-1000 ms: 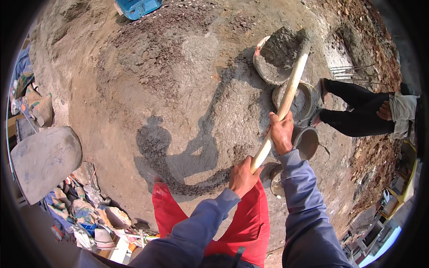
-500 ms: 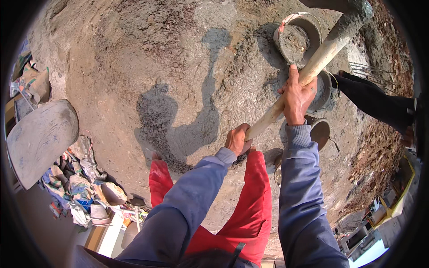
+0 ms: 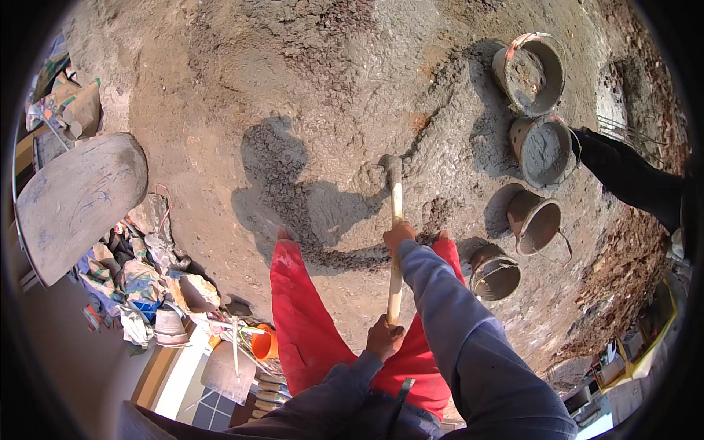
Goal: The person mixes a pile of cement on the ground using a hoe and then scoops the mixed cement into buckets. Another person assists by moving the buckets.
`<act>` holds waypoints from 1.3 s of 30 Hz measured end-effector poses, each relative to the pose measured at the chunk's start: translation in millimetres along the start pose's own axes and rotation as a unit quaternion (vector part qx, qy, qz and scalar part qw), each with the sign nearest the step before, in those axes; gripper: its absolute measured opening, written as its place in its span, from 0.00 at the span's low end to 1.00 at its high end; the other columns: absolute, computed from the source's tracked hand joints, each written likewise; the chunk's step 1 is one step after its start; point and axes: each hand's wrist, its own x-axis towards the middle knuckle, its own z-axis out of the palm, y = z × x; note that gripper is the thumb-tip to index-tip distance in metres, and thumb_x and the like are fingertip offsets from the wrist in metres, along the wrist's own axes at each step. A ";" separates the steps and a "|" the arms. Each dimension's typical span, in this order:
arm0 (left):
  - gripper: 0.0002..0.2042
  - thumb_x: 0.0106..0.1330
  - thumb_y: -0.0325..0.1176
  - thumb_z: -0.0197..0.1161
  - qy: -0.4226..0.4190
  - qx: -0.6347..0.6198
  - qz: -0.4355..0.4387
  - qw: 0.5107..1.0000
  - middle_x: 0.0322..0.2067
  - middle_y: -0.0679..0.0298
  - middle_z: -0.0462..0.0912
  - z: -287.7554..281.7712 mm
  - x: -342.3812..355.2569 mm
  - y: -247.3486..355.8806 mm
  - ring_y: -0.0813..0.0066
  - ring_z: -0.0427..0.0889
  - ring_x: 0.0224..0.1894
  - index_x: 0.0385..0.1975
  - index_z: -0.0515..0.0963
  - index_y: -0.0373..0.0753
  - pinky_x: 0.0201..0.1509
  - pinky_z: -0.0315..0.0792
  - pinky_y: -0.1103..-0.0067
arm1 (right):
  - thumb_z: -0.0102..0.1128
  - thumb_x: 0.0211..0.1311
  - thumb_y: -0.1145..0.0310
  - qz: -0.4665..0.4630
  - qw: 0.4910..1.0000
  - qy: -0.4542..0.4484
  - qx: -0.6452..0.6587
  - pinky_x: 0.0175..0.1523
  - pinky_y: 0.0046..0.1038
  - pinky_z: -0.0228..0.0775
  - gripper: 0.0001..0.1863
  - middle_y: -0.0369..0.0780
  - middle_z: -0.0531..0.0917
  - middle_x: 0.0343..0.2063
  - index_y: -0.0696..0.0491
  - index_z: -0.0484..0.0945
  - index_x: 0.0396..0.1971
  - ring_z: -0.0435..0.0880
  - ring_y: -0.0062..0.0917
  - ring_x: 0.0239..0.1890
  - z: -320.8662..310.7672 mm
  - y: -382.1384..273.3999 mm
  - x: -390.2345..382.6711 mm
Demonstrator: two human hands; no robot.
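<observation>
My right hand (image 3: pixel 400 235) is closed around the middle of the hoe's wooden handle (image 3: pixel 396 284). Lower down, near my red trousers, my left hand (image 3: pixel 385 339) grips the end of the same handle. The mud-coated hoe head (image 3: pixel 393 166) is down in the wet grey mortar (image 3: pixel 367 180) ahead of my feet; its blade is hidden in the mix. Dark shadow covers part of the mortar on the left.
To the right stand several buckets: a far one (image 3: pixel 541 97) partly filled, a mortar-filled one (image 3: pixel 544 152), a tilted one (image 3: pixel 534 224) and a near one (image 3: pixel 496 275). Beside them is another person's dark-clothed leg (image 3: pixel 627 176). At left lie a grey board (image 3: pixel 82 205), sacks and a shovel (image 3: pixel 229 372).
The hoe has swung down from raised at the upper right into the mortar. Both my hands have moved lower, the right one also leftward. The buckets show more fully.
</observation>
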 end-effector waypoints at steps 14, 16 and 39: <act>0.31 0.66 0.35 0.60 -0.114 -0.114 0.269 0.950 0.37 0.45 0.78 -66.3 -87.7 215.9 0.50 0.81 0.39 0.65 0.57 0.32 0.41 0.73 0.63 | 0.53 0.64 0.69 0.131 0.837 -0.348 0.400 0.18 0.25 0.66 0.10 0.33 0.69 0.14 0.53 0.68 0.23 0.68 0.21 0.13 -182.0 -3.4 -21.7; 0.30 0.68 0.39 0.60 -0.135 -0.084 0.316 0.935 0.35 0.46 0.77 -70.8 -109.1 253.2 0.53 0.81 0.37 0.65 0.58 0.32 0.40 0.74 0.64 | 0.52 0.65 0.68 0.106 0.820 -0.367 0.427 0.18 0.22 0.64 0.11 0.32 0.69 0.15 0.51 0.66 0.22 0.66 0.19 0.13 -235.2 -5.4 -28.3; 0.09 0.54 0.26 0.61 0.067 0.088 0.445 0.888 0.34 0.50 0.79 45.6 216.5 220.5 0.48 0.80 0.39 0.34 0.73 0.35 0.41 0.73 0.63 | 0.59 0.58 0.74 -0.129 0.745 0.312 0.576 0.19 0.26 0.73 0.11 0.37 0.72 0.19 0.59 0.67 0.36 0.72 0.21 0.14 -403.9 25.4 -35.6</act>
